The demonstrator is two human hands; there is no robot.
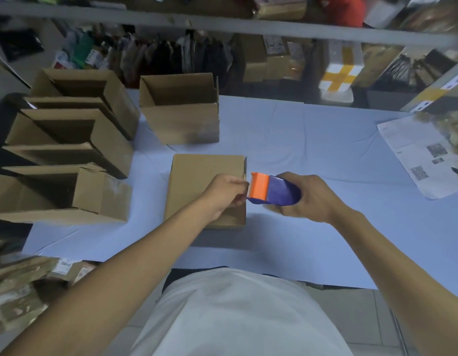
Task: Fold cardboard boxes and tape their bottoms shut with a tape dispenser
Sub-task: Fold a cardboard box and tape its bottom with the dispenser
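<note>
A brown cardboard box (197,176) lies bottom-up on the pale blue table (312,155), its flaps folded flat. My right hand (310,196) grips a blue tape dispenser (276,190) with an orange cutter head, held just off the box's right edge. My left hand (228,194) sits over the box's right side, its fingers curled and pinching at the dispenser's orange mouth, where the tape end would be. The tape itself is too thin to make out.
An upright open box (181,116) stands behind the one in front. Several more open boxes (68,150) are stacked in a row at the left. A printed sheet (423,158) lies at the right. Shelves with packed goods run along the back.
</note>
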